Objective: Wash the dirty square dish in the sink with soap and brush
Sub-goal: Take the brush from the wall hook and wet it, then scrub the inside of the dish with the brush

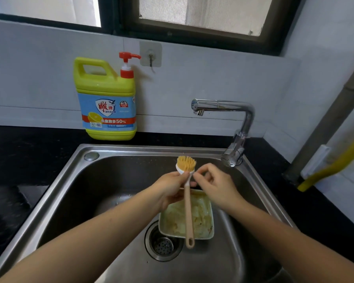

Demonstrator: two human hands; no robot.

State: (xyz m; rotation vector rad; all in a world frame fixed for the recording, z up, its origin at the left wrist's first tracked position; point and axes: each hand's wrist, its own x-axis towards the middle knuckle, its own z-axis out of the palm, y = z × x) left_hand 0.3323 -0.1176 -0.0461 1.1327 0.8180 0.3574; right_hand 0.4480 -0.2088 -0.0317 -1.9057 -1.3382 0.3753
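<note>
Left hand (170,188) curled round the neck of a beige long-handled plastic brush with orange bristles (186,164), bristles up; right hand (215,185) pinching at that same neck (head view, the only one). Below, on the floor of the stainless steel sink (151,149), by the drain (164,245): the pale square dish smeared yellow (204,237). Likely trouble: a fumbled handover, dropping the brush onto the dish.
</note>
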